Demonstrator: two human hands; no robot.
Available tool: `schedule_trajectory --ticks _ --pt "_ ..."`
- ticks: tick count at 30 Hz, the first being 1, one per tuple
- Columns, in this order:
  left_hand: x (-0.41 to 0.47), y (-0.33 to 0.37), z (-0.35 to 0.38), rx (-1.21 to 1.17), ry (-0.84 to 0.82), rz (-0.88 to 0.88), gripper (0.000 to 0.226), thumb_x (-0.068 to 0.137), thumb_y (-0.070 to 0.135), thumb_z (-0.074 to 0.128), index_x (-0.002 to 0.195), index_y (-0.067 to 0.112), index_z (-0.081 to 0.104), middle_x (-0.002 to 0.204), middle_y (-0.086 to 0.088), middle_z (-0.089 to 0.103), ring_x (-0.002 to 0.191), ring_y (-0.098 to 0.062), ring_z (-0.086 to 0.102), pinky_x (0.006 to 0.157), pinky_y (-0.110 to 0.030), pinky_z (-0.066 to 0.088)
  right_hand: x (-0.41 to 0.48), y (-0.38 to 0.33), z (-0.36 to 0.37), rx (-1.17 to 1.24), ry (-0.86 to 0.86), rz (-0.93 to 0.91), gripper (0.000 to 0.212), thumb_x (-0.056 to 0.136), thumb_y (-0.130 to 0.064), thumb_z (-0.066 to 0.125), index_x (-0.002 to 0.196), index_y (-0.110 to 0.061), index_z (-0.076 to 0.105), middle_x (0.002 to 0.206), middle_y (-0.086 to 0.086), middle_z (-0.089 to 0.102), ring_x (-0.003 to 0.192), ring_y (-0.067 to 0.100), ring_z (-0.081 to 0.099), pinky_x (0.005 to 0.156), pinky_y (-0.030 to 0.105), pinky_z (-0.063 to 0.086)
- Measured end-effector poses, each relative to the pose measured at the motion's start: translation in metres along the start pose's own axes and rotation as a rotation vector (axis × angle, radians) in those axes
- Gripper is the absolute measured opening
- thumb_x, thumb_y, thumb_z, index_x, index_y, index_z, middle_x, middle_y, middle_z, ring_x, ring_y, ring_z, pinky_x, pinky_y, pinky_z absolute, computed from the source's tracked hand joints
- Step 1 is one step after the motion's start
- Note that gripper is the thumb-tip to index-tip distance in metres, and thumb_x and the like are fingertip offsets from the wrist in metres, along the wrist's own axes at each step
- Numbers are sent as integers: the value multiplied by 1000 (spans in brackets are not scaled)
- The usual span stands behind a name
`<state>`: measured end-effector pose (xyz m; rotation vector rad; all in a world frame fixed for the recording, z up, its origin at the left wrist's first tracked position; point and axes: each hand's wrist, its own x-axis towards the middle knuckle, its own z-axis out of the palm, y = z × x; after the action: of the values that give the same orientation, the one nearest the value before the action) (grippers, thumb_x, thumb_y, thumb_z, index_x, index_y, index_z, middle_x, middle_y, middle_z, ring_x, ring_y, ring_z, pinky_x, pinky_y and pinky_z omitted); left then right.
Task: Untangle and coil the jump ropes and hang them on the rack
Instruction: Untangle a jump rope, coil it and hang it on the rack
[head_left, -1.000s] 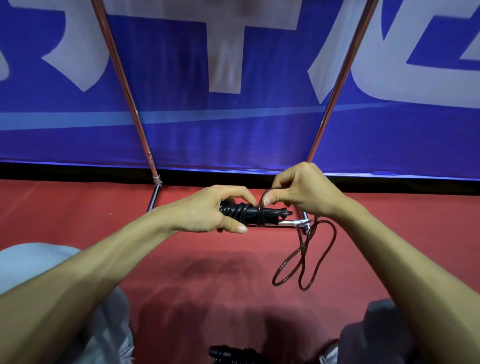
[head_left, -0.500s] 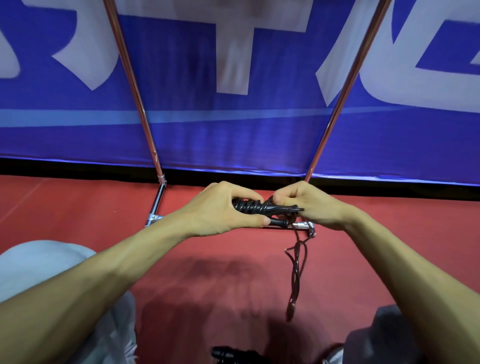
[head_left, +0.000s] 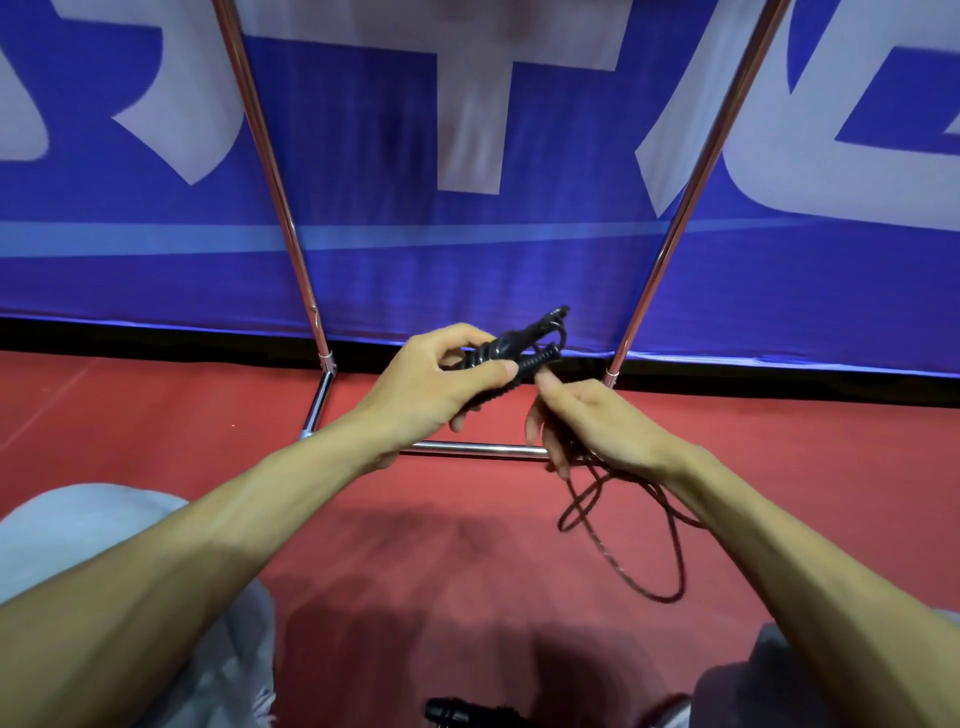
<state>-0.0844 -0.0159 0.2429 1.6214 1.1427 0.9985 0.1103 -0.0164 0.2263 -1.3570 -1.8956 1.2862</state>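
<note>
My left hand (head_left: 441, 382) grips the two black handles (head_left: 524, 345) of a jump rope, with cord wound round them. The handles point up and to the right. My right hand (head_left: 587, 421) sits just below and right of them, fingers loosely curled round the dark cord. The rest of the cord (head_left: 644, 540) hangs from that hand in loose loops over the red floor. The chrome rack (head_left: 467, 449) stands in front of me, its base bar on the floor and two poles rising at left and right.
A blue banner (head_left: 467, 260) with white lettering hangs behind the rack. Another black jump rope handle (head_left: 457, 714) lies on the red floor at the bottom edge, between my knees. My knees in grey trousers fill the bottom corners.
My left hand has lifted the handles and tilted them upward. My right hand has left the handles and dropped lower right along the cord, and the hanging cord has spread into wider loops.
</note>
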Motion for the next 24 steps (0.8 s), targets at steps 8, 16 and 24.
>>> schedule_trajectory --ticks 8,16,24 --pt "4 -12 -4 217 -50 54 21 89 34 67 108 42 68 70 18 59 59 -4 48 60 -25 42 -6 -9 8 -655 -156 47 18 99 -30 46 93 -14 49 67 5 60 59 27 66 59 35 52" --pt "4 -20 -4 803 -106 149 20 86 51 62 102 44 53 77 7 49 81 -14 53 76 -38 48 -31 -37 10 -1273 -131 -218 17 100 -25 38 103 -11 47 100 12 60 86 35 59 61 35 27" --pt "1 -9 -11 959 -260 185 31 85 48 66 114 50 53 88 5 49 88 -13 53 65 -31 36 -27 -35 -4 -1174 101 -584 14 79 -9 62 89 -16 69 72 0 58 57 27 56 41 32 34"
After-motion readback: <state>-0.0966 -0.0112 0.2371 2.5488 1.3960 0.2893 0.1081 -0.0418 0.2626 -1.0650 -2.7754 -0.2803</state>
